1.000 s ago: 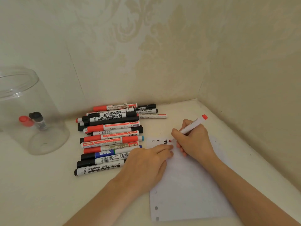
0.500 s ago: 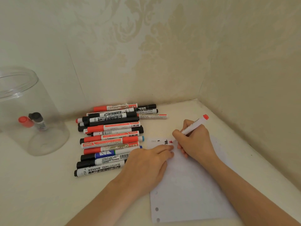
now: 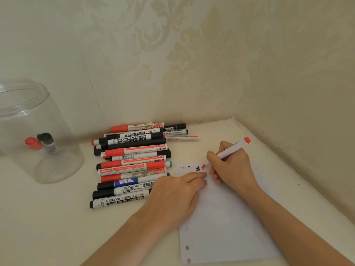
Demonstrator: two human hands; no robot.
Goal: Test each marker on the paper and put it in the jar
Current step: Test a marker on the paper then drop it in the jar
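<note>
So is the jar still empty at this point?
No, the clear jar at the left already holds two markers, one with a red cap and one with a black cap.

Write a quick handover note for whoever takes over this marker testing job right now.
Right hand grips a red marker, tip on the paper by red scribbles. Left hand lies flat, pinning the sheet.
Jar at left holds two markers, one red-capped, one black-capped.
Pile of markers lies between jar and paper.
Left: finish this test, jar it, then work through the pile.
</note>
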